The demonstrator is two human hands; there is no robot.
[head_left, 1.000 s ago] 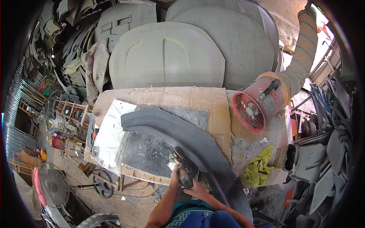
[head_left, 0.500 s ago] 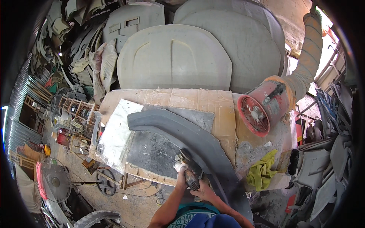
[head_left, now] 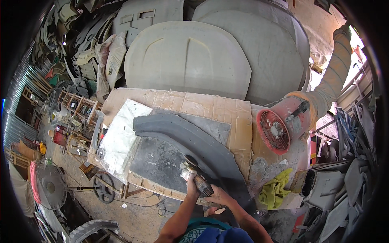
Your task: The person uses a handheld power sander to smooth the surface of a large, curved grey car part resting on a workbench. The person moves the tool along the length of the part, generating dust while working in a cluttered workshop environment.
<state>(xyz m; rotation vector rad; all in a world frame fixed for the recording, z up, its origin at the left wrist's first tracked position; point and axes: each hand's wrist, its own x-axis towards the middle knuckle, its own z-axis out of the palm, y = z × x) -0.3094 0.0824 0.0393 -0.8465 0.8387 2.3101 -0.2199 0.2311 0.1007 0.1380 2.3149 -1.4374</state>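
An angle grinder (head_left: 202, 185) is held in both my hands over the inner edge of a curved dark grey panel (head_left: 214, 148). My left hand (head_left: 192, 183) wraps round the grinder's front part, beside some whitish wrapping. At the rear end of its body, my right hand (head_left: 219, 195) closes on the tool, with some fingers hidden. The round disc (head_left: 190, 161) at the grinder's head lies at the panel's inner edge; whether it touches I cannot tell. Beneath the panel is a dark, dusty sheet (head_left: 156, 160) on the table.
Cardboard (head_left: 178, 99) covers the table. A white sheet (head_left: 123, 137) lies at left, a yellow-green cloth (head_left: 275, 189) at right. A red blower (head_left: 279, 125) with a ducting hose stands at the right. Large pale panels (head_left: 186, 60) lean behind; a pedestal fan (head_left: 48, 184) stands lower left.
The whole view has shifted a little. Both hands have moved the grinder slightly left along the panel's inner edge, toward its far-left end. My grip looks the same.
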